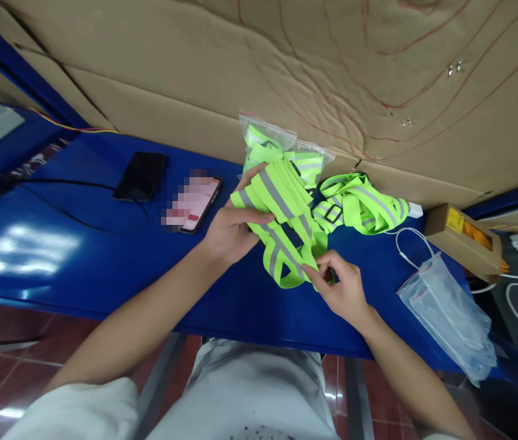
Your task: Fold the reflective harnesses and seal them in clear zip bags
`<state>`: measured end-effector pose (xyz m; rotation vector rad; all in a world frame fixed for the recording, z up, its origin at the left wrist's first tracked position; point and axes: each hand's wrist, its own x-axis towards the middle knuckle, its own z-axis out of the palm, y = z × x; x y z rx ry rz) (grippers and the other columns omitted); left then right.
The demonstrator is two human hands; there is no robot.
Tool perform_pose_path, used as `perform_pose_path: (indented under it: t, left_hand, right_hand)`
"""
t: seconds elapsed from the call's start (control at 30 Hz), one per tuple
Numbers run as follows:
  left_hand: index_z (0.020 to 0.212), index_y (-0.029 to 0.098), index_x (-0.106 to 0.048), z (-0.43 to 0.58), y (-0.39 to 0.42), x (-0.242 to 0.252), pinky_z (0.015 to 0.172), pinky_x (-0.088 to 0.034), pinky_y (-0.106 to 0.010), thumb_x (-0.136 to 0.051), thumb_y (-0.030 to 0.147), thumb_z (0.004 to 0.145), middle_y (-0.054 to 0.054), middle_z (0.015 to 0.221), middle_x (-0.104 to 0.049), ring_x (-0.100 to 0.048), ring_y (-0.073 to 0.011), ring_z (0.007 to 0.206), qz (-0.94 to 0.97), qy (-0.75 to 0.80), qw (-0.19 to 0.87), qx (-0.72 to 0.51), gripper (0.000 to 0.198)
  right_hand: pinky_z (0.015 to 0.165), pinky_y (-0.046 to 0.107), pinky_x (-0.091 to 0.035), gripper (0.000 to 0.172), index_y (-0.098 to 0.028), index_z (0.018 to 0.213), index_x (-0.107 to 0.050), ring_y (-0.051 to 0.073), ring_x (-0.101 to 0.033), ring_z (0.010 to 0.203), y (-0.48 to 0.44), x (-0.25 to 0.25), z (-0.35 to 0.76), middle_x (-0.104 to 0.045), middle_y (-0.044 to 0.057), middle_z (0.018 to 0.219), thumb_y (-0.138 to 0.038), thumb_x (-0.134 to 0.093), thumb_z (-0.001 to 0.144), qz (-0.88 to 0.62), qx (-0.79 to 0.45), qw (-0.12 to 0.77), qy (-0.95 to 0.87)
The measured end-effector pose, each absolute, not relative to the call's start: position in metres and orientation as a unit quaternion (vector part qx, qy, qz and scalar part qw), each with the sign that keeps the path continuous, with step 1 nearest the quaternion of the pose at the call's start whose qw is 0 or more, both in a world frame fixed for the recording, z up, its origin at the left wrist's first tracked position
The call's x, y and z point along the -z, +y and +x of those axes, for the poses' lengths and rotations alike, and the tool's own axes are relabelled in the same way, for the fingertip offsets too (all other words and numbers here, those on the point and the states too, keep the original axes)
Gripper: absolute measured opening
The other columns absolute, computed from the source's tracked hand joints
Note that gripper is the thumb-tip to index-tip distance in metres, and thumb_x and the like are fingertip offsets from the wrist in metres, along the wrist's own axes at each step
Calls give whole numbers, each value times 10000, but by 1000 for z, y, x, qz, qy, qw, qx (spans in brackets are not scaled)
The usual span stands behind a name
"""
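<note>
The left hand (231,235) grips the strap (281,189) by its stacked folds and the right hand (344,287) pinches its loose loops, over the table's (240,315) middle. Flat, untwisted folds should help. Bags (271,135) and a second strap (371,208) crowd the back edge; room seems best toward the near edge.

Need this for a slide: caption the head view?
Left grip and right grip on lime reflective strapping, above blue table.
</note>
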<state>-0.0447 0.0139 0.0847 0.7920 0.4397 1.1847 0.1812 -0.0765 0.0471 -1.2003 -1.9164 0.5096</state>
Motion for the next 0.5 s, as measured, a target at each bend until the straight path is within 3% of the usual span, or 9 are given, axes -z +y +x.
perform_pose_path:
  t: [0.17, 0.23, 0.33, 0.4, 0.5]
  left_hand:
    - [1258, 264, -682, -42, 14, -85, 940, -569, -410, -748, 38, 645, -25, 1120, -764, -676, -315, 1193, 353, 209, 740, -534, 657]
    - [1241, 273, -675, -39, 13, -83, 897, -560, -378, -772, 27, 611, -9, 1116, -747, -685, -300, 1143, 352, 219, 742, -527, 683]
    - [1202, 284, -675, -37, 12, -81, 834, -536, -324, -805, 11, 576, 12, 1094, -728, -695, -250, 1029, 364, 225, 739, -520, 695]
    - [1186, 282, -677, -37, 12, -79, 792, -522, -298, -824, 12, 569, 12, 1069, -722, -691, -226, 969, 374, 226, 742, -509, 689]
    - [1199, 289, -663, -36, 8, -79, 764, -518, -289, -855, 30, 570, 8, 1062, -723, -692, -222, 936, 391, 215, 755, -480, 707]
  right_hand:
    - [552, 260, -382, 88, -223, 949, -543, 124, -546, 571, -70, -41, 191, -546, -37, 667, -272, -556, 1021, -548, -138, 289, -773]
    - [625, 296, -410, 64, -202, 995, -581, 163, -620, 675, -67, -44, 195, -644, 14, 762, -243, -539, 1021, -543, -100, 219, -805]
    - [797, 354, -464, 132, -207, 1110, -638, 187, -692, 832, -68, -63, 207, -742, 46, 984, -299, -609, 1020, -470, -170, 139, -855]
    - [831, 350, -487, 217, -252, 1189, -659, 171, -699, 851, -71, -81, 217, -753, 21, 1032, -367, -657, 1005, -439, -243, 147, -853]
    - [832, 333, -524, 399, -290, 1330, -629, 179, -673, 900, -73, -104, 225, -728, 32, 1075, -405, -720, 958, -468, -257, 270, -801]
